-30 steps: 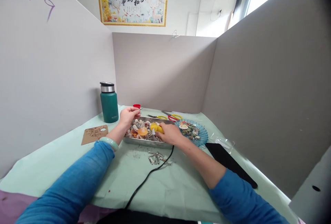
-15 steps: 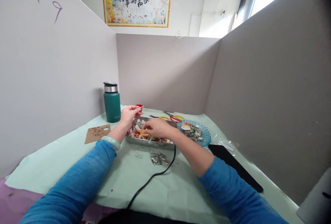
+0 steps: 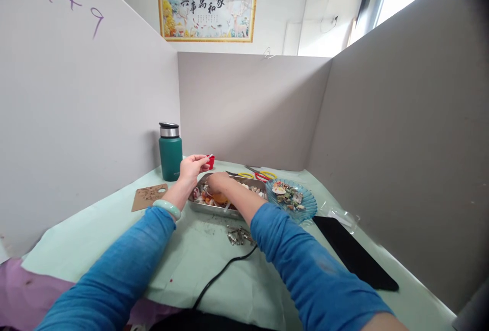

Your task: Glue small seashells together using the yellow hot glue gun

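Observation:
My left hand point(image 3: 194, 167) is raised at the far left corner of the metal tray point(image 3: 214, 211), its fingertips pinched on a small thin pale piece point(image 3: 210, 156), too small to name surely. My right hand point(image 3: 219, 182) reaches down into the tray, fingers hidden among the shells point(image 3: 201, 194) and orange pieces. Whether it grips anything cannot be seen. In front of the tray lies a small heap of silvery metal clips point(image 3: 239, 236). Just behind my left fingertips stands a red cup point(image 3: 211, 162).
A green bottle point(image 3: 170, 155) stands left, near a brown card point(image 3: 147, 197). To the right are a blue plate point(image 3: 310, 207) of small decorations, scissors point(image 3: 263, 175), a black flat strip point(image 3: 355, 252) and clear plastic bags point(image 3: 344, 218). A black cable point(image 3: 221, 271) crosses the front.
My right hand has moved left and deeper into the tray, its forearm now covering the tray's front right part. My left hand keeps its pinch near the red cup. The view has shifted slightly.

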The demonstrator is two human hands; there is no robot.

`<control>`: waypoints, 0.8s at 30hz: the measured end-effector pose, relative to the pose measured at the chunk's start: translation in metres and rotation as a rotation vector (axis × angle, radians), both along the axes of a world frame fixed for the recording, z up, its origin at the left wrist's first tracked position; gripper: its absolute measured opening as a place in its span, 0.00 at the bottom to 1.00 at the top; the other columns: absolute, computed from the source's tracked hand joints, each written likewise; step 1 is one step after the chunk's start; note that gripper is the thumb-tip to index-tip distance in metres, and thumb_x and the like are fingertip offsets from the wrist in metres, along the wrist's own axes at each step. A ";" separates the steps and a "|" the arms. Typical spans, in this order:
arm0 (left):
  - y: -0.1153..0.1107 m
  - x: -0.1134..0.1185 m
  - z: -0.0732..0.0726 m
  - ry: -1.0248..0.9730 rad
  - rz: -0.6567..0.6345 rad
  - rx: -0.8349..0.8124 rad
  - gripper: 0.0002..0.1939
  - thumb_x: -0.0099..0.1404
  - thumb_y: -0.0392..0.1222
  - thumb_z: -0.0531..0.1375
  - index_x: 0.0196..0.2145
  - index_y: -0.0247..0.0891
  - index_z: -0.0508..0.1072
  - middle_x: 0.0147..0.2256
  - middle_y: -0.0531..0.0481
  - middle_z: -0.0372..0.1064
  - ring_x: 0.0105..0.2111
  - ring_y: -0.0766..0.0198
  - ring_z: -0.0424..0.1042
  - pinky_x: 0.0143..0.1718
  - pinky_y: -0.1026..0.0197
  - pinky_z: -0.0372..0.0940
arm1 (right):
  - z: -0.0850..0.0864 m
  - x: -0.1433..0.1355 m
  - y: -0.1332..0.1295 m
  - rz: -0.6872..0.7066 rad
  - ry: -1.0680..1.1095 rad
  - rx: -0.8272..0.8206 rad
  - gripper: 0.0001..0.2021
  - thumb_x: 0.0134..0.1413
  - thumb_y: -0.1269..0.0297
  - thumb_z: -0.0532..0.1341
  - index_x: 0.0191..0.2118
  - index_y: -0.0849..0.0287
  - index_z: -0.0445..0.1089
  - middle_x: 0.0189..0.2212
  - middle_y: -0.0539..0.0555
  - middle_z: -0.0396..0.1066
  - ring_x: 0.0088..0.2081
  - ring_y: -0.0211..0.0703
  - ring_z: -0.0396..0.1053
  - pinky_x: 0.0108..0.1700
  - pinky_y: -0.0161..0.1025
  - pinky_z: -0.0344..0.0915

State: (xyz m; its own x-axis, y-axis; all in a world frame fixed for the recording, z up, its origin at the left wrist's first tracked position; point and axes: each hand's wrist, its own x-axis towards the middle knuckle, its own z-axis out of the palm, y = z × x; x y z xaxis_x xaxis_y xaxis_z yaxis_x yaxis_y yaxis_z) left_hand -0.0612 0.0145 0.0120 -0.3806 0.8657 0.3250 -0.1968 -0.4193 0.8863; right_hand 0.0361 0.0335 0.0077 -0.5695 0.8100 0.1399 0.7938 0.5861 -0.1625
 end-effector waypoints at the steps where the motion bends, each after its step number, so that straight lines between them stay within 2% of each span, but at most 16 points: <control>1: 0.000 0.000 0.000 0.000 -0.001 -0.002 0.11 0.44 0.33 0.68 0.27 0.30 0.72 0.18 0.50 0.69 0.18 0.69 0.68 0.25 0.63 0.66 | 0.002 0.004 0.002 -0.028 0.036 -0.017 0.09 0.34 0.78 0.67 0.28 0.64 0.74 0.36 0.66 0.75 0.43 0.63 0.71 0.44 0.53 0.65; 5: -0.002 0.004 -0.001 0.001 -0.043 -0.005 0.11 0.44 0.34 0.68 0.26 0.31 0.72 0.18 0.50 0.69 0.18 0.69 0.68 0.25 0.64 0.66 | 0.016 0.038 0.006 -0.062 0.286 -0.064 0.06 0.41 0.75 0.65 0.30 0.62 0.74 0.32 0.58 0.75 0.40 0.52 0.72 0.43 0.44 0.66; 9: -0.008 0.016 -0.001 0.011 -0.108 -0.039 0.12 0.44 0.35 0.69 0.27 0.31 0.72 0.20 0.50 0.70 0.19 0.69 0.68 0.26 0.65 0.65 | 0.021 0.084 -0.011 -0.078 0.629 -0.191 0.07 0.58 0.71 0.55 0.37 0.62 0.71 0.28 0.54 0.73 0.30 0.37 0.71 0.36 0.36 0.69; 11: -0.014 0.025 -0.002 0.009 -0.151 -0.056 0.13 0.44 0.35 0.69 0.27 0.31 0.71 0.21 0.50 0.70 0.20 0.69 0.68 0.27 0.64 0.66 | 0.018 0.099 -0.025 -0.068 1.237 -0.597 0.06 0.57 0.75 0.54 0.35 0.62 0.68 0.26 0.52 0.71 0.28 0.35 0.69 0.37 0.38 0.71; 13: -0.020 0.036 -0.004 0.025 -0.178 -0.051 0.13 0.44 0.36 0.69 0.28 0.32 0.71 0.21 0.50 0.70 0.20 0.69 0.68 0.27 0.63 0.66 | 0.013 0.103 -0.039 -0.075 1.570 -0.912 0.06 0.56 0.77 0.55 0.34 0.62 0.67 0.25 0.51 0.70 0.27 0.34 0.68 0.38 0.38 0.71; 14: -0.023 0.041 -0.005 0.045 -0.167 -0.037 0.12 0.44 0.36 0.68 0.28 0.32 0.71 0.21 0.51 0.70 0.20 0.68 0.68 0.27 0.63 0.66 | 0.010 0.101 -0.045 -0.104 1.664 -1.001 0.06 0.56 0.78 0.54 0.33 0.63 0.66 0.24 0.51 0.69 0.27 0.34 0.68 0.37 0.36 0.70; 16: -0.026 0.050 -0.010 0.123 -0.100 0.014 0.10 0.47 0.38 0.66 0.28 0.33 0.71 0.21 0.52 0.69 0.20 0.67 0.68 0.27 0.63 0.65 | 0.005 0.089 -0.057 -0.134 1.774 -1.087 0.06 0.55 0.79 0.55 0.32 0.63 0.65 0.22 0.49 0.67 0.26 0.33 0.67 0.34 0.33 0.69; 18: -0.026 0.055 -0.016 0.235 0.032 0.087 0.08 0.50 0.39 0.64 0.29 0.34 0.72 0.22 0.52 0.70 0.23 0.66 0.69 0.28 0.63 0.64 | 0.002 0.073 -0.068 -0.159 1.781 -1.120 0.06 0.52 0.80 0.57 0.32 0.62 0.66 0.21 0.47 0.66 0.25 0.32 0.65 0.31 0.31 0.67; 21: -0.024 0.057 -0.022 0.335 0.193 0.184 0.06 0.52 0.40 0.63 0.29 0.36 0.74 0.26 0.51 0.72 0.27 0.65 0.70 0.32 0.64 0.64 | -0.001 0.055 -0.081 -0.053 1.796 -1.041 0.14 0.45 0.86 0.55 0.35 0.61 0.68 0.23 0.47 0.68 0.26 0.31 0.65 0.30 0.28 0.66; 24: -0.024 0.057 -0.021 0.278 0.143 0.166 0.07 0.51 0.40 0.63 0.30 0.37 0.73 0.24 0.52 0.70 0.24 0.66 0.69 0.28 0.64 0.63 | 0.000 0.055 -0.084 -0.025 1.786 -1.078 0.19 0.42 0.88 0.53 0.38 0.61 0.67 0.25 0.48 0.69 0.27 0.32 0.67 0.31 0.29 0.67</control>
